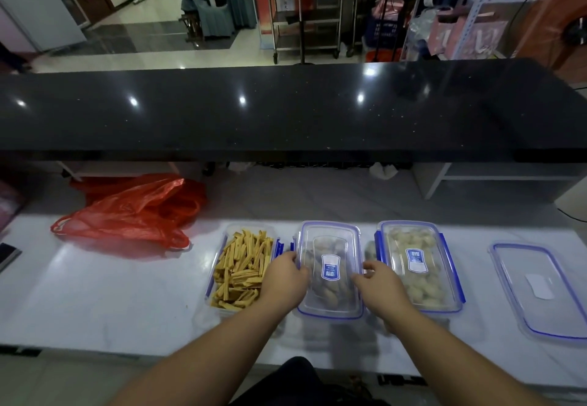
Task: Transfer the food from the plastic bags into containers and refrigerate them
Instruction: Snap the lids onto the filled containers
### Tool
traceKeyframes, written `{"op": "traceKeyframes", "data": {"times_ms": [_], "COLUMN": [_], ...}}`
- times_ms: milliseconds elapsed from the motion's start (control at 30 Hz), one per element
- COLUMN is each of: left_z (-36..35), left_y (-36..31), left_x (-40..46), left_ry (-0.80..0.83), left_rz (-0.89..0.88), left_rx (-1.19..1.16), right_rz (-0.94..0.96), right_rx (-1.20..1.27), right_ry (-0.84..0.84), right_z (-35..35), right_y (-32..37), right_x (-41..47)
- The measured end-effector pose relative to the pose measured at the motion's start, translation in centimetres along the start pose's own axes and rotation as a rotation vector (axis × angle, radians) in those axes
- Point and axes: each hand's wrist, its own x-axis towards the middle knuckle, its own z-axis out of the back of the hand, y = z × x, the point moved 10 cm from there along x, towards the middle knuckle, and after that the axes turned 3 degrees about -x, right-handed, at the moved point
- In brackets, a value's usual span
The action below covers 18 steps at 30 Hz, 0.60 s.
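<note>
While both curl, left hand (pixel 283 278) and right hand (pixel 381 285) grip lid (pixel 330 270).

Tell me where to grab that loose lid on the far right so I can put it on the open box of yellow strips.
Take the loose lid by its two long edges, coming from above. It lies flat on the white counter with nothing against it, and its blue rim gives the fingers a ridge. Then carry it left to the open box.
</note>
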Motion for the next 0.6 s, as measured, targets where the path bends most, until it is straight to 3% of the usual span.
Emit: {"op": "traceKeyframes", "data": {"times_ms": [600], "left_z": [-0.6], "left_y": [1.6], "left_x": [1.6], "left_ry": [-0.005], "left_rz": [0.055], "left_rx": [0.061], "right_rz": [0.063], "right_rx": [-0.275], "right_ry": [0.042], "right_z": [-0.7], "right_y": [1.3], "right_x": [1.1]}}
